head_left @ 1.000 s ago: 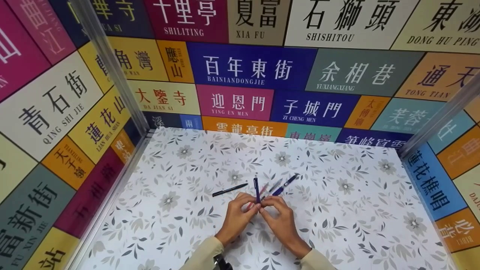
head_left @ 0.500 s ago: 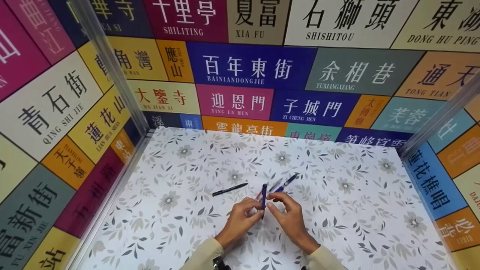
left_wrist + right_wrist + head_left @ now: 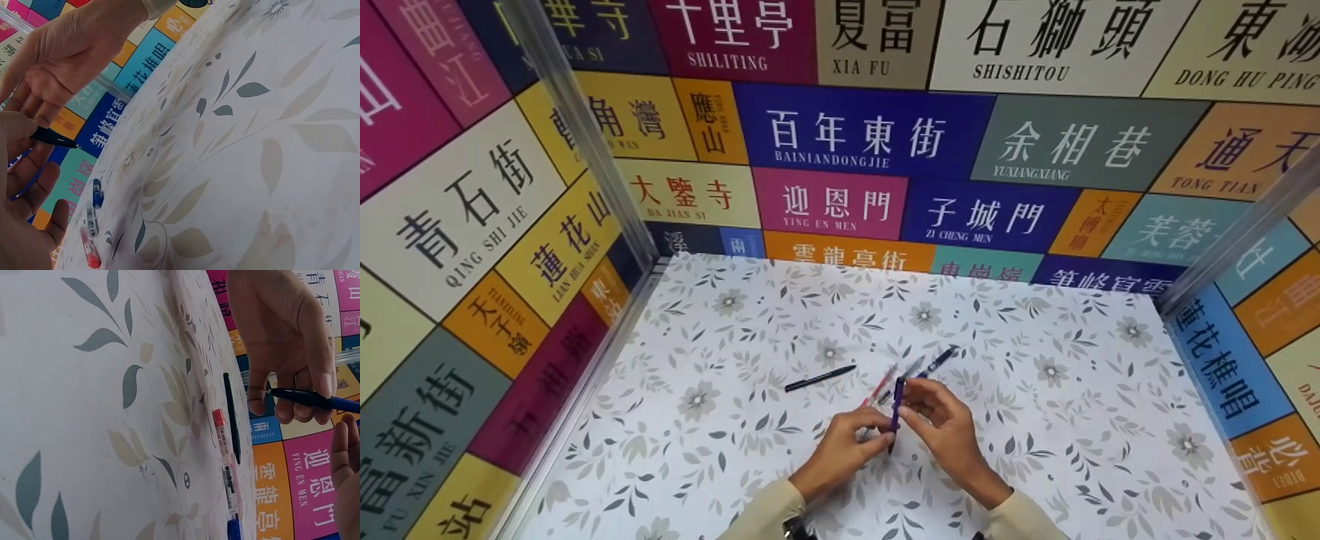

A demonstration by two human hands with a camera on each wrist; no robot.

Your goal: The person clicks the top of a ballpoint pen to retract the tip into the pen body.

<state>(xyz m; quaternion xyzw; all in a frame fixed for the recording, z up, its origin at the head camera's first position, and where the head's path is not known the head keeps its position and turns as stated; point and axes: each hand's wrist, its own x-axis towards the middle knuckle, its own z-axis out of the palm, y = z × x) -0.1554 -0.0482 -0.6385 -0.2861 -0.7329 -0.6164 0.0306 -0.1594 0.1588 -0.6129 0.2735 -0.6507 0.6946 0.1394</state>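
A dark blue pen stands nearly upright between my two hands. My left hand pinches its lower part with thumb and fingers. In the right wrist view, the left thumb presses on the pen's black grip, and the bare writing tip points away from the fingers. My right hand has its thumb and index finger at the pen's upper barrel. Behind the hands lie a red pen, a clear-barrelled pen and a blue-and-white pen, partly hidden.
A black pen lies apart to the left on the white floral table. Colourful printed panels rise behind the table and along both sides, with clear posts at the corners.
Both hands and the pen have shifted right and slightly toward me. The right hand drew off the pen, then came back to its upper part. The other pens stay put.
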